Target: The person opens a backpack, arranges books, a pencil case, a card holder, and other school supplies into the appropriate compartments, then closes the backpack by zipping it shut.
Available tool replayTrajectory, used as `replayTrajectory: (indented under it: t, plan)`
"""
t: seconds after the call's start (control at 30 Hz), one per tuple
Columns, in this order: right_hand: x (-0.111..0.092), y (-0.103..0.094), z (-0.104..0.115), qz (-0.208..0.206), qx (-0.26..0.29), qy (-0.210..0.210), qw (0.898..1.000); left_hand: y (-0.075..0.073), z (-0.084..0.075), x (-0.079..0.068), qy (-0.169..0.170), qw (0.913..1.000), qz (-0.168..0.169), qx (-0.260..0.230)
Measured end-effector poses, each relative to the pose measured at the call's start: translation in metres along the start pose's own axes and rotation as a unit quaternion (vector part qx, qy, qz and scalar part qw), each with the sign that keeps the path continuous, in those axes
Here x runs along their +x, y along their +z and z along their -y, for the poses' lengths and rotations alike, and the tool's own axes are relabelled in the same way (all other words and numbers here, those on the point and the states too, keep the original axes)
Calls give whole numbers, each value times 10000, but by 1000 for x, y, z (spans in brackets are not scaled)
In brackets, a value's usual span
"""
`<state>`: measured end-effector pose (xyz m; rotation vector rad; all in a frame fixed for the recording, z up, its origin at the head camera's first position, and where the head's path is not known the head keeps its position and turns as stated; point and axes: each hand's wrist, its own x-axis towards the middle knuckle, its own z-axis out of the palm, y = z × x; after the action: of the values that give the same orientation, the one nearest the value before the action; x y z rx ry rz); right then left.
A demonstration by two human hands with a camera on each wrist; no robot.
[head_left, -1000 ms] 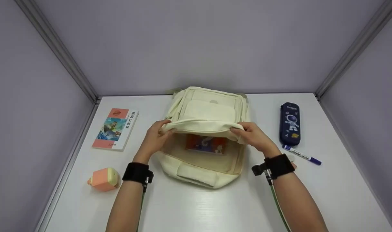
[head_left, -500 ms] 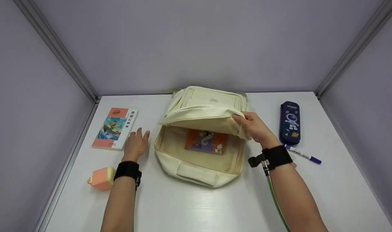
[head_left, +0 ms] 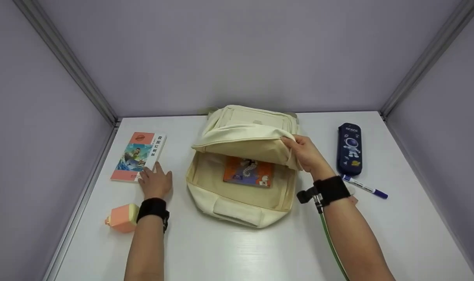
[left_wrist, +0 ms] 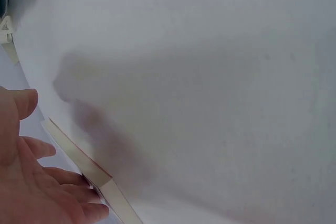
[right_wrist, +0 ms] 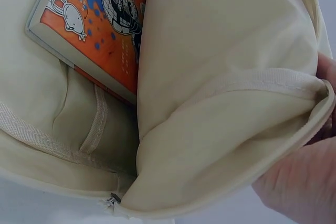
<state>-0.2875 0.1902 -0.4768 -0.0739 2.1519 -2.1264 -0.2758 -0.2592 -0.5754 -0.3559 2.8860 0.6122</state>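
Note:
A cream backpack (head_left: 237,210) lies unzipped in the middle of the table, its front panel folded up. My right hand (head_left: 309,154) pinches the right edge of that panel, and the thumb shows at the edge in the right wrist view. Inside the bag is an orange and purple book (head_left: 248,171), also seen as a thick orange book (right_wrist: 100,30) from the right wrist. On the left lies a pink and white book (head_left: 137,156). My left hand (head_left: 157,183) is at its lower right corner with fingers spread, fingertips right at the book's edge (left_wrist: 84,161).
Below the left book stands a peach and yellow bottle (head_left: 121,217), close beside the left wrist. To the right are a navy pencil case (head_left: 349,149) and a blue-capped marker (head_left: 364,186). A small pale object is partly hidden behind the right wrist strap. Walls enclose the table.
My left hand let go of the panel's left edge and moved left to the pink and white book. The right hand lifted its side of the panel, showing more of the book inside.

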Motion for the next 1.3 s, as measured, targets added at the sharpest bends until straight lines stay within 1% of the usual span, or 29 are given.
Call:
replayTrajectory:
  t: [0.17,0.27,0.33,0.53,0.63,0.73,0.87,0.97,1.1,1.17,1.23,1.3]
  plan:
    - [2,-2,-1,-94,37,187,9998,-3,-2,-3,133,9998,110,-101]
    - [3,-2,0,-148,72,287,9995,-1,-4,-5,187,9997,170,-71]
    - [3,-2,1,-143,66,336,9993,3,-7,-8,261,9996,130,26]
    - [1,0,3,-145,-66,461,9988,12,-22,-26,471,9981,-182,366]
    - [0,1,3,-190,-119,473,9986,16,-33,-36,535,9973,-249,436]
    - [1,3,1,-211,-39,452,9987,17,-42,-45,622,9968,-270,427]
    - [1,4,-1,-223,30,429,9988,19,-50,-54,749,9954,-305,505]
    - [0,4,-2,-211,-11,402,9990,21,-52,-60,873,9935,-442,586]
    - [-1,4,-2,-185,-27,349,9992,23,-52,-65,1017,9898,-730,676]
    - [-1,4,-2,-185,-45,333,9993,24,-51,-66,987,9889,-865,698]
    - [-1,5,-3,-200,-113,328,9992,23,-47,-64,914,9891,-1014,558]
    - [-1,5,-3,-238,-156,338,9990,22,-41,-61,822,9880,-1246,403]
